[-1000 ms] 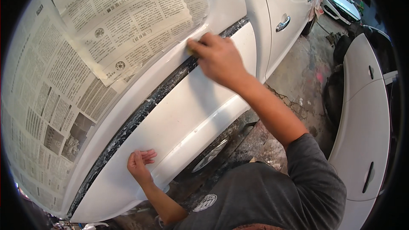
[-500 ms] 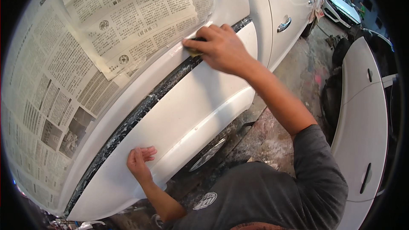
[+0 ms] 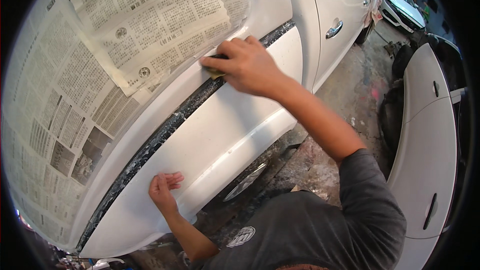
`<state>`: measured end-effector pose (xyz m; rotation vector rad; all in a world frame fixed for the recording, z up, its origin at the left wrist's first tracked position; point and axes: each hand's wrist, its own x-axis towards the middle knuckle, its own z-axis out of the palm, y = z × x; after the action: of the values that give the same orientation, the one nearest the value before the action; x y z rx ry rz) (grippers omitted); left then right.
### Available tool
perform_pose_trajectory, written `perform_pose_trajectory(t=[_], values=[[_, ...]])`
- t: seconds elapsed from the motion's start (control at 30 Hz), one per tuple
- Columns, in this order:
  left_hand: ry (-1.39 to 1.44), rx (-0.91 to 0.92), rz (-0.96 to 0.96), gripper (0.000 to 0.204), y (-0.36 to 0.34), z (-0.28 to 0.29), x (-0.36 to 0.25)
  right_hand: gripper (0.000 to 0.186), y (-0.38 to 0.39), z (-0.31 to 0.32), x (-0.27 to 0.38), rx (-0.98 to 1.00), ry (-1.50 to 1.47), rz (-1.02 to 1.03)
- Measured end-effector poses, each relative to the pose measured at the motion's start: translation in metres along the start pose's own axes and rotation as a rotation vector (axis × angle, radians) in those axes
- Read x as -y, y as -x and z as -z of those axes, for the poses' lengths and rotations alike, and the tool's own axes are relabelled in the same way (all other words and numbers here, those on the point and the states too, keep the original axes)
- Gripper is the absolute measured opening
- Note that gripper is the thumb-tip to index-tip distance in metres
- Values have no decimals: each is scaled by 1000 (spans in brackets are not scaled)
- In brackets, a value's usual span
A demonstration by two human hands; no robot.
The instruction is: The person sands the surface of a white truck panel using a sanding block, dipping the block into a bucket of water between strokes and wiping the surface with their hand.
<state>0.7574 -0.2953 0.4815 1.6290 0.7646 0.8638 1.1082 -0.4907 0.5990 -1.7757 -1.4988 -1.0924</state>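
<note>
My right hand (image 3: 248, 67) is closed around a small pad, dark on top with a yellowish underside (image 3: 217, 75). It presses the pad along the upper edge of a black strip (image 3: 175, 120) smeared with white. This strip runs diagonally across the white body side of a vehicle (image 3: 220, 125). Most of the pad is hidden under my fingers. My left hand (image 3: 165, 190) is at the lower part of the white panel, fingers loosely bent and apart, holding nothing. Whether it touches the panel, I cannot tell.
Newspaper masking sheets (image 3: 145, 30) cover the surface above the strip. Farther along is a white door with a chrome handle (image 3: 334, 29). On the right stands another white vehicle (image 3: 425, 145), across a stained floor (image 3: 345, 105). A further car (image 3: 400, 7) stands at the far right.
My right hand has slid the pad a short way down and left along the strip's edge. My left hand stays in place.
</note>
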Motion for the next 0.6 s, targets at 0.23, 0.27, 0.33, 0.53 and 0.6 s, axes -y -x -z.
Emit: perform_pose_trajectory(t=[0.23,0.27,0.33,0.53,0.6], values=[[6,6,-8,36,1,-2,-2,46,0,-7,10,14,43,-3],[-4,1,-11,36,2,-1,-3,46,1,-4,4,15,38,-5],[-10,-5,-15,36,3,0,-3,45,7,9,-20,40,97,-47],[11,8,-3,37,1,-1,-3,39,-4,-10,21,32,35,-1],[12,-10,8,36,1,2,-1,40,-3,-9,8,-11,14,23]])
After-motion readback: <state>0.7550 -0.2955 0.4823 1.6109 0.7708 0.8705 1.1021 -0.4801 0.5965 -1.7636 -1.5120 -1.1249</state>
